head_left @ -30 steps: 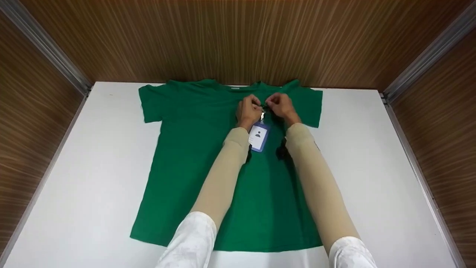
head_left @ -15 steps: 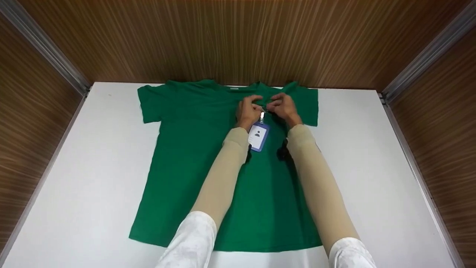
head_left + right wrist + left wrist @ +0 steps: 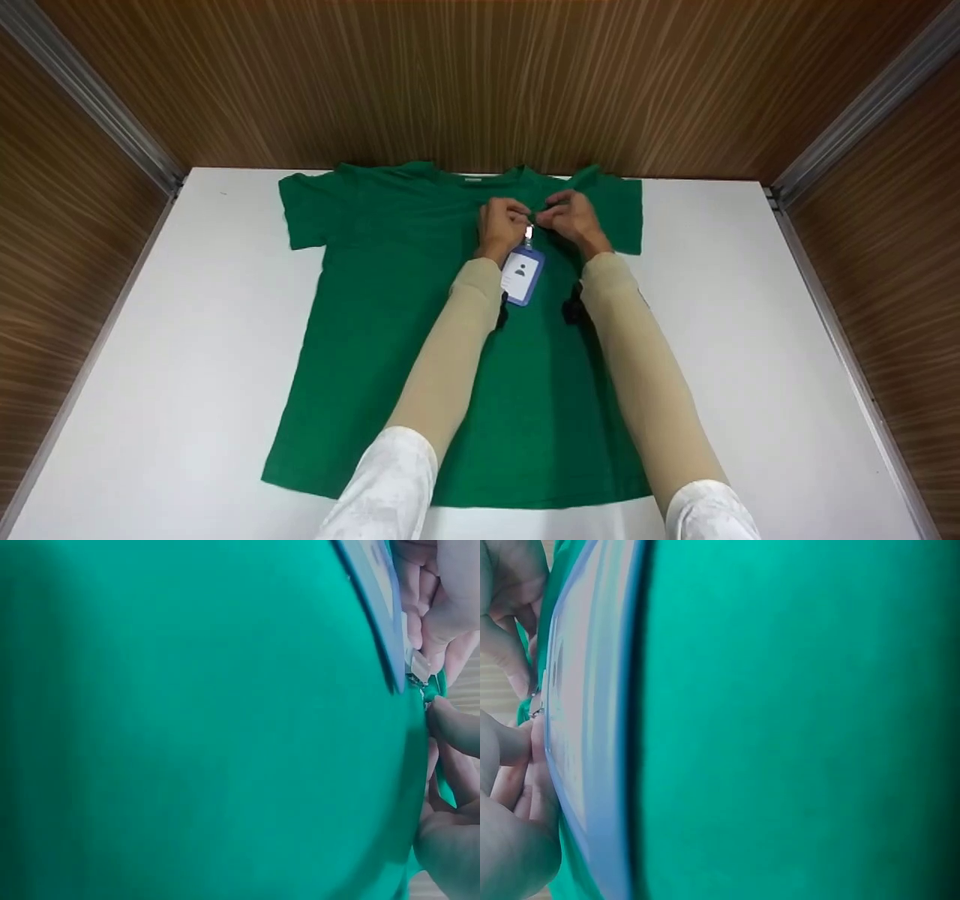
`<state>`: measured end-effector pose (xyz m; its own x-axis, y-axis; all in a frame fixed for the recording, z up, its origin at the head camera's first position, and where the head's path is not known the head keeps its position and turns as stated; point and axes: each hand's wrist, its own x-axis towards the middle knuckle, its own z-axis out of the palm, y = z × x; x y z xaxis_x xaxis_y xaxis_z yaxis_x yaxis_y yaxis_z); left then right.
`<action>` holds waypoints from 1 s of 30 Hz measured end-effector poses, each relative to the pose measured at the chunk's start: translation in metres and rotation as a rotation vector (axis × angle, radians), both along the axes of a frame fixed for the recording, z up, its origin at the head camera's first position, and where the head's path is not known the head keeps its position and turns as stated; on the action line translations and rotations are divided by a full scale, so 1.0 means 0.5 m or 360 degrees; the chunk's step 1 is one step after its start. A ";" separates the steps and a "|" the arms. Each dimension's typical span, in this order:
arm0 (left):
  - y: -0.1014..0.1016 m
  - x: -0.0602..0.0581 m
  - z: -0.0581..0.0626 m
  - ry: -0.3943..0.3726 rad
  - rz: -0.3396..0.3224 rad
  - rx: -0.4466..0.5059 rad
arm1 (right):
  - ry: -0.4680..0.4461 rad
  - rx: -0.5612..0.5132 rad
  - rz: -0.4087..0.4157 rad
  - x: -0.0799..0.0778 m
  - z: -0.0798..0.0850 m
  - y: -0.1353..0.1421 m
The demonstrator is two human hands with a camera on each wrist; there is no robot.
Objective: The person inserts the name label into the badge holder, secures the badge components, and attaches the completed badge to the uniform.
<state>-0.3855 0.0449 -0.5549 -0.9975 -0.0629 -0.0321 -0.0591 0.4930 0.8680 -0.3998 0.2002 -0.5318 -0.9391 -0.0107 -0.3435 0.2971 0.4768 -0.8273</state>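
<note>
A green T-shirt (image 3: 420, 337) lies spread front up on the white table. On its chest rests a name badge (image 3: 523, 276) in a blue holder with a white card and a metal clip (image 3: 420, 666). My left hand (image 3: 502, 225) pinches the clip between thumb and fingers, just above the badge. Close on its right, my right hand (image 3: 574, 219) pinches a small fold of the shirt at the clip's end, its thumb (image 3: 454, 724) beside the metal. Fingers partly hide whether the clip grips the cloth. The badge edge (image 3: 607, 727) looms large in the left wrist view.
The white table (image 3: 750, 337) extends on both sides of the shirt. Wood-grain panels (image 3: 480, 82) stand at the back and sides, with metal rails along the corners. Black wrist devices (image 3: 574, 307) hang beneath the forearms.
My right hand has shifted slightly down, its fingers spreading a little and regripping near the clip. The right shirt sleeve has drawn slightly inward. The left hand and badge have barely moved.
</note>
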 end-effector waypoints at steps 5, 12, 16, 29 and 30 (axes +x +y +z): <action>-0.001 0.000 0.001 -0.0005 -0.0020 -0.0016 | 0.0080 0.0023 0.0108 0.001 -0.007 0.006; -0.004 -0.002 0.000 0.0031 0.0008 -0.0051 | 0.0188 -0.0011 0.0213 0.001 -0.017 0.014; -0.005 0.000 -0.001 0.0059 0.0047 -0.0053 | 0.0190 -0.0108 0.0163 0.004 -0.018 0.015; -0.003 -0.002 0.001 0.0026 0.0059 -0.0023 | 0.0250 -0.0041 0.0237 0.000 -0.013 0.009; -0.003 -0.003 0.000 0.0024 0.0052 -0.0016 | 0.0255 -0.0026 0.0252 0.000 -0.014 0.009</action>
